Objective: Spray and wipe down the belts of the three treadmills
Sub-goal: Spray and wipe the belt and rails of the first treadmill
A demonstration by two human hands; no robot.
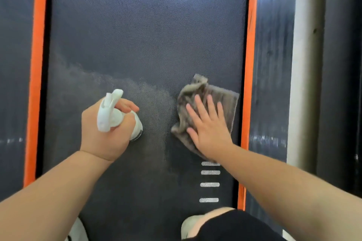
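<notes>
A person's right hand, fingers spread, presses a grey cloth on the treadmill belt while the left hand grips a white spray bottle; a pale haze beside the cloth suggests this belt is only partly wiped.

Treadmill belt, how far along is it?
Done: the darker strip beside the right hand looks wiped. In hand: that hand presses the grey cloth on the belt; the left hand grips the spray bottle. Left: the hazy patch between them; other treadmills: cannot tell.
</notes>
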